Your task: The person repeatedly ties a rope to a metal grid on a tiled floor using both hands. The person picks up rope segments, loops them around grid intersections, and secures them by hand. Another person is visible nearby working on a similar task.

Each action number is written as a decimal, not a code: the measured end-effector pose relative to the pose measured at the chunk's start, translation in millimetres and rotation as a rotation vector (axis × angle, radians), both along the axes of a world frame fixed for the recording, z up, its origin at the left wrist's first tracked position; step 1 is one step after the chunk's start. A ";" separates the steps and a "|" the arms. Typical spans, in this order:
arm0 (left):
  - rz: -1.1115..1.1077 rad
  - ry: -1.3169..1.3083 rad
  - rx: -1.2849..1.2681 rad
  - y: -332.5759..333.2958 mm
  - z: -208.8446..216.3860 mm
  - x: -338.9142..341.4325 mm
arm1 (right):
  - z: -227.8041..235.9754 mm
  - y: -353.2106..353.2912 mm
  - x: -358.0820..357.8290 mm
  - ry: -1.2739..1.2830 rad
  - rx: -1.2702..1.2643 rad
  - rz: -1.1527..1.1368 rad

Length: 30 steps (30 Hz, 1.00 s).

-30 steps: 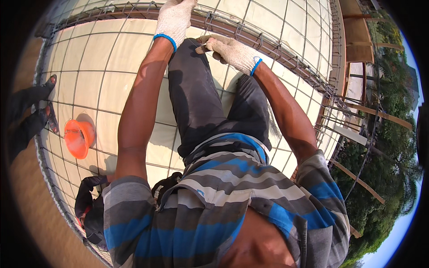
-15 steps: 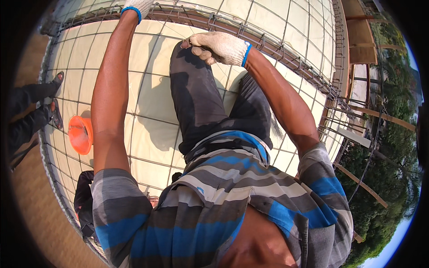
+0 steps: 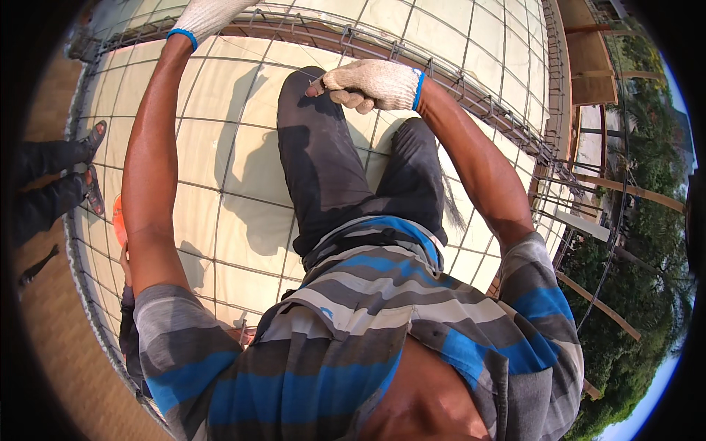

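Note:
My right hand (image 3: 371, 84), in a cream knit glove with a blue cuff, is just beyond my dark-trousered knee. Its fingers are curled and the thumb is pressed in; a bare fingertip shows. Thin wire seems to run from this pinch toward the beam cage of steel bars (image 3: 353, 48). My left hand (image 3: 209, 18), gloved alike, reaches over that cage at the top edge. The frame cuts off its fingers, so their hold is hidden. A tuft of thin dark strands (image 3: 453, 209) hangs beside my right thigh.
A grid of rebar (image 3: 243, 187) lies over pale panels around me. At far left stand another person's sandalled feet (image 3: 95, 140). An orange object (image 3: 118, 220) shows partly behind my left forearm. Wooden boards (image 3: 632, 191) and trees lie beyond the right edge.
My left hand and forearm have swung left, now covering most of the orange object. My right hand has shifted slightly right and nearer, still pinched.

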<state>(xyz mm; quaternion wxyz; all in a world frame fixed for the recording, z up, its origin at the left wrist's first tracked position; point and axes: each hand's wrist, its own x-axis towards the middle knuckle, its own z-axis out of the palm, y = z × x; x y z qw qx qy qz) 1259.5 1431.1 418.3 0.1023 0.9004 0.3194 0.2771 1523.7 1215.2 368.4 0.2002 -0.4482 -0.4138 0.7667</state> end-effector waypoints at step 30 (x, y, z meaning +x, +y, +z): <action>0.076 -0.383 -1.612 -201.8 -138.6 42.0 | -1.8 -69.5 30.6 -1.292 1.290 0.450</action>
